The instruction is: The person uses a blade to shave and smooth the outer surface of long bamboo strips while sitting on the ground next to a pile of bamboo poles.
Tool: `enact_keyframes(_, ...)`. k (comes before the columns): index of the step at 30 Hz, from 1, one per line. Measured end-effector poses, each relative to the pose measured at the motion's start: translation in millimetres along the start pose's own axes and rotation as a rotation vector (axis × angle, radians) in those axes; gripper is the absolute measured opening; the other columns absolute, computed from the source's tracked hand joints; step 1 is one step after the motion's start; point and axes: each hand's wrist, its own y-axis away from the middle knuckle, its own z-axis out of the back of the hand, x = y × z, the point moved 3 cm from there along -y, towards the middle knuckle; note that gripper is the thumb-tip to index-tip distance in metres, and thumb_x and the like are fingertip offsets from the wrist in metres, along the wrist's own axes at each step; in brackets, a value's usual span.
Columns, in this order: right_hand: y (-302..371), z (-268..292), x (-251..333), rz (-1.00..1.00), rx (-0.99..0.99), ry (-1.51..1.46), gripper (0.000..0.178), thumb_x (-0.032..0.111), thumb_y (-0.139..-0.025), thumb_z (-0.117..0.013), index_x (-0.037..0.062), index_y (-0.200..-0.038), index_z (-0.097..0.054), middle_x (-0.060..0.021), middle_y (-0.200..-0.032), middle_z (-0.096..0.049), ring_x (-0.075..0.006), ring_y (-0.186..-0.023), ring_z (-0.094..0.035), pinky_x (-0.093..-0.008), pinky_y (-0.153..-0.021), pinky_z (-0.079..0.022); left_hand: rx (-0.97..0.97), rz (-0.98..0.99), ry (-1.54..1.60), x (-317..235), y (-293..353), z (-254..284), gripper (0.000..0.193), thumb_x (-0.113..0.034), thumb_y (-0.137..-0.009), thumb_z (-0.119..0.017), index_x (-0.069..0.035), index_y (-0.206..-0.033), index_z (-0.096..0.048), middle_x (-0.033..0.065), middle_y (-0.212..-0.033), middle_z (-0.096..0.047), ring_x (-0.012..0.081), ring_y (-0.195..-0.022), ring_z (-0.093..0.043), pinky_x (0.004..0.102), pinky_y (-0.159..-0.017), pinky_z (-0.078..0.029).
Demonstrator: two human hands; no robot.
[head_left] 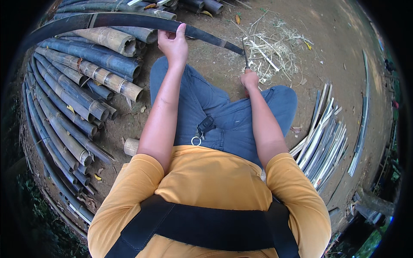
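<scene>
My left hand (173, 43) grips a long dark split of bamboo (129, 19), thumb over its near edge and fingers beneath. The strip stretches from the far left across the front of me, bending down toward the right. Its right end meets the blade of a knife (245, 53), which stands roughly upright against that end. Closed round the knife's handle, my right hand (249, 80) rests just above my right thigh. How deep the blade sits in the bamboo, if at all, cannot be made out.
Cut bamboo poles (90, 73) are stacked along my left. Pale shavings (275, 51) litter the ground beyond my right hand. A bundle of split strips (322, 142) lies by my right side, with longer thin strips (363, 116) farther right. More poles (202, 5) lie at the far side.
</scene>
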Motion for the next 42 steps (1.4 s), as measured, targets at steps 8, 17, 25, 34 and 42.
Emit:
enact_keyframes(8, 19.8, -5.9, 20.9, 0.064, -0.087, -0.061, 0.025, 0.024, -0.088, -0.058, 0.0047, -0.098, -0.070, -0.0257, -0.101, -0.070, -0.0436, -0.094, -0.068, -0.0480, -0.086, -0.052, 0.019, -0.018, -0.062, -6.2, 4.2, 0.3, 0.024, -0.005, -0.086, -0.077, -0.002, -0.103, -0.060, 0.0033, -0.090, -0.068, 0.0099, -0.078, -0.064, 0.0265, -0.074, -0.051)
enact_keyframes(17, 16.4, 7.4, 14.3, 0.057, -0.027, -0.181, 0.025, 0.027, -0.082, -0.064, 0.0092, -0.098, -0.073, -0.0224, -0.093, -0.072, -0.0401, -0.093, -0.069, -0.0459, -0.085, -0.052, 0.142, -0.011, -0.004, -19.8, 15.5, -8.7, 0.026, -0.005, -0.087, -0.077, -0.001, -0.107, -0.060, 0.0057, -0.097, -0.070, 0.0111, -0.085, -0.066, 0.0268, -0.078, -0.053)
enact_keyframes(25, 37.6, 40.3, 13.6, 0.203, -0.057, -0.287, 0.024, 0.022, -0.077, -0.070, 0.0016, -0.089, -0.070, -0.0204, -0.081, -0.071, -0.0363, -0.077, -0.070, -0.0448, -0.073, -0.053, 0.299, 0.001, 0.056, -39.1, 35.9, -30.4, 0.029, -0.005, -0.090, -0.074, 0.002, -0.113, -0.056, 0.0113, -0.107, -0.068, 0.0162, -0.099, -0.067, 0.0300, -0.091, -0.053)
enact_keyframes(34, 111.3, 65.6, 24.0, 0.132, 0.104, -0.544, 0.017, 0.018, -0.077, -0.068, 0.0018, -0.081, -0.063, -0.0154, -0.066, -0.064, -0.0280, -0.062, -0.064, -0.0433, -0.065, -0.051, 0.253, -0.034, -0.042, -42.4, 65.3, -19.0, 0.027, -0.003, -0.094, -0.068, 0.001, -0.114, -0.050, 0.0106, -0.109, -0.063, 0.0164, -0.102, -0.065, 0.0301, -0.093, -0.052)
enact_keyframes(42, 135.7, 72.4, 33.7, 0.215, 0.036, -0.195, 0.021, 0.020, -0.089, -0.059, 0.0034, -0.098, -0.067, -0.0263, -0.098, -0.070, -0.0449, -0.098, -0.066, -0.0513, -0.086, -0.050, 0.289, -0.050, -0.134, -26.0, 74.1, -3.8, 0.029, -0.004, -0.099, -0.062, 0.001, -0.119, -0.042, 0.0131, -0.111, -0.062, 0.0205, -0.105, -0.066, 0.0330, -0.097, -0.050)
